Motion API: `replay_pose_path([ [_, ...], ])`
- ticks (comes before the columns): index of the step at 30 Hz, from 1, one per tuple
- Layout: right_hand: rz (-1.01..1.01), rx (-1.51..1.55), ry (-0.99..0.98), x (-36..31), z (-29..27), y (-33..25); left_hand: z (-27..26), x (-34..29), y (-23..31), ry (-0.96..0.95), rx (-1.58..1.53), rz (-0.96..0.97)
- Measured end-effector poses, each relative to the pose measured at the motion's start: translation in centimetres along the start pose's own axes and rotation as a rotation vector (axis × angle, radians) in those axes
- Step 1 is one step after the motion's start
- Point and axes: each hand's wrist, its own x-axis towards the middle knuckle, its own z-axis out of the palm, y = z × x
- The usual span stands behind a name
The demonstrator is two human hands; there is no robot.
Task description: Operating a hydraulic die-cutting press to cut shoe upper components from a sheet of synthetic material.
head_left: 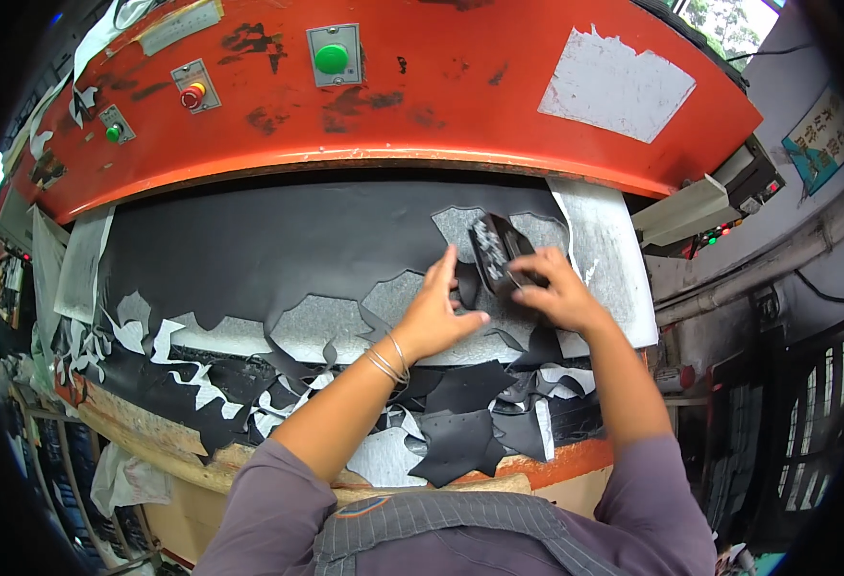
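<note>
The right hand (568, 296) pinches a dark block (490, 252) between fingers and thumb at its right side; I note the block is tilted and slightly blurred, over the right part of a black sheet (249, 235). The left hand (432, 315), with bangles (384, 365) at the wrist, is spread, thumb apart from fingers, just left of the block; whether it touches cannot be told. The sheet's near edge is cut in ragged curves, exposing a pale grey board (321, 326). Black scraps (456, 444) lie along the near side. Beyond stands a red machine (441, 115) bearing a large green button (332, 60).
</note>
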Motion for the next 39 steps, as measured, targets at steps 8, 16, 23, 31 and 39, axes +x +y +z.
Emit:
replay_pose_path([
  [8, 0.038, 0.189, -0.128, -7.9, 3.3, -4.9, 1.9, -2.1, 2.6, -0.224, 0.001, 0.130],
  [16, -0.090, 0.010, -0.372, -6.0, 4.4, -9.2, -1.5, -10.6, 3.2, -0.094, -0.361, 0.039],
  [23, -0.215, 0.048, -0.667, -2.0, 7.8, -10.4, -4.3, -16.0, 3.0, 0.174, -0.105, -0.122],
  [31, -0.345, -0.112, -0.554, 4.7, 7.5, -10.8, -8.9, -18.3, 1.7, 0.361, -0.022, -0.414],
  [39, -0.166, -0.479, -0.400, 12.6, 6.9, -7.5, -14.1, -15.1, 3.8, 0.568, 0.590, -0.064],
])
